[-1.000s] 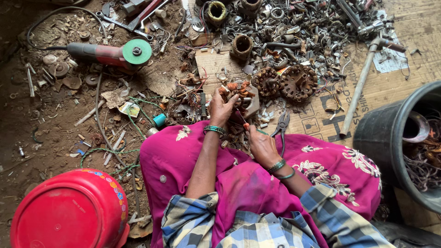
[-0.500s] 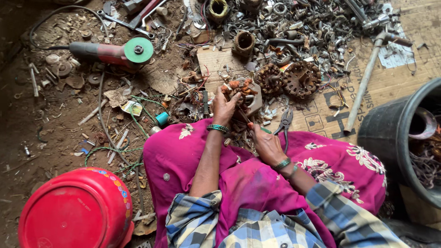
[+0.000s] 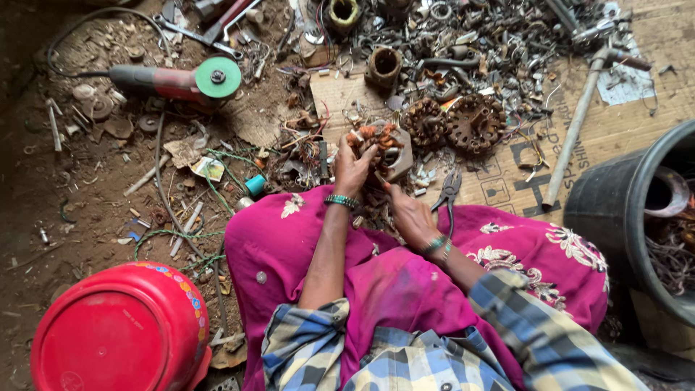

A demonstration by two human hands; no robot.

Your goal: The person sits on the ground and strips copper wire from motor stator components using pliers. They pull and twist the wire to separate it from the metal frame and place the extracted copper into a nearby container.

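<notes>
My left hand [image 3: 352, 169] grips a small motor stator with orange copper windings [image 3: 380, 141], held over the ground just beyond my pink-clad knees [image 3: 289, 239]. My right hand [image 3: 405, 213] sits lower and to the right, fingers closed around a thin tool or wire end that points up toward the stator; what it pinches is too small to tell. Both wrists wear green bead bracelets. A pair of pliers [image 3: 449, 190] lies on the cardboard beside my right hand.
Two rusty toothed stators [image 3: 456, 123] and a heap of metal scrap [image 3: 470, 43] lie ahead. An angle grinder with a green disc [image 3: 195, 78] is at upper left, a red plastic tub [image 3: 119, 329] lower left, a black bucket of scrap [image 3: 637, 217] right, a long metal rod [image 3: 572, 137].
The view shifted slightly. My left hand stayed on the copper-wound stator while my right hand moved a little up toward it.
</notes>
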